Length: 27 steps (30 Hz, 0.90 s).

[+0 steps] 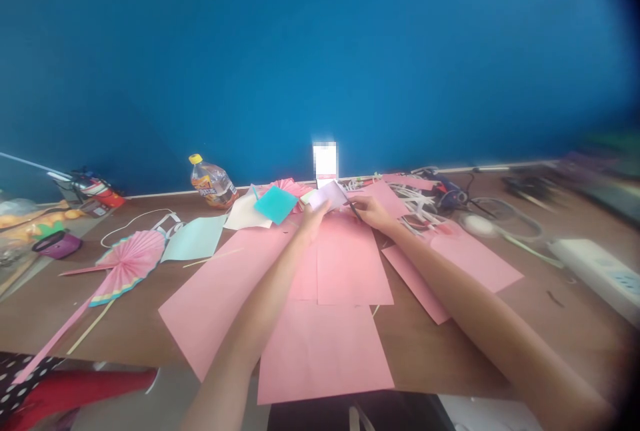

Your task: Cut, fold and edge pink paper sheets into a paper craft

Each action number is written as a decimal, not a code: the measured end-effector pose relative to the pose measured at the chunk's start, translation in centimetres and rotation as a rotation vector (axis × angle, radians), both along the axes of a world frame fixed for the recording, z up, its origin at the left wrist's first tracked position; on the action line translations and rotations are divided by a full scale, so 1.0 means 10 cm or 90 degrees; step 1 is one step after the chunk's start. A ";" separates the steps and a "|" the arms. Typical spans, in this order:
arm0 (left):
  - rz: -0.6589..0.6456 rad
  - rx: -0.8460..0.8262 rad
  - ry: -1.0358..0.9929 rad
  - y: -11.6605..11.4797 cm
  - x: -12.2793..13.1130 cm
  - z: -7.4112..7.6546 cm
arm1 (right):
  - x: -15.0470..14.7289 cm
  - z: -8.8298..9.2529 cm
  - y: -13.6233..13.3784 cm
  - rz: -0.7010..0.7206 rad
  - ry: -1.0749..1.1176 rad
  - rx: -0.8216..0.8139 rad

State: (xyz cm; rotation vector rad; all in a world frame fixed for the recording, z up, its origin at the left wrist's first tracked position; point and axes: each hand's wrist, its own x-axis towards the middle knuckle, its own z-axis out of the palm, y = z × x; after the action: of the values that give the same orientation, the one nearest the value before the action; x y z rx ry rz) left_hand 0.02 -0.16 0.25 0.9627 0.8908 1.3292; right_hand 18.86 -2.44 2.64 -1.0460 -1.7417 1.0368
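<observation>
The left fingers (324, 207) pinch lavender paper (334, 195), likely light, crease-prone and best held by its edges; the right fingers (362, 201) grip a slim dark tool (355, 210).

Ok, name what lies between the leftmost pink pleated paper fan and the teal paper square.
A pale blue paper sheet, then a cream paper sheet, in the head view.

Yellow-capped bottle (213, 181), blue wall (320, 51) behind it, teal paper (275, 205) right of it, lilac paper (329, 197) farther right, pink fan (133, 254) edged blue-and-yellow left of it
</observation>
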 end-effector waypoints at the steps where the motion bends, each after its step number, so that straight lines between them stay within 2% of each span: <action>1: 0.004 -0.007 -0.007 0.00 0.00 0.00 | 0.00 0.00 0.00 -0.003 -0.001 -0.005; 10: 0.015 -0.061 -0.085 0.03 -0.01 0.05 | 0.00 0.02 -0.03 0.042 0.047 -0.067; 18: -0.007 -0.037 -0.021 0.01 -0.01 0.02 | 0.00 0.04 -0.01 0.031 0.036 -0.025; 27: -0.021 0.010 0.033 -0.03 0.02 0.02 | 0.01 -0.01 0.01 0.022 0.063 -0.023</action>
State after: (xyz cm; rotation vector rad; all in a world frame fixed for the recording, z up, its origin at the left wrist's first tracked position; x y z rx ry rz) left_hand 0.25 -0.46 0.46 1.0237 0.9009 1.2893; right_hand 18.93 -2.37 2.53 -0.9724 -1.6724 1.1266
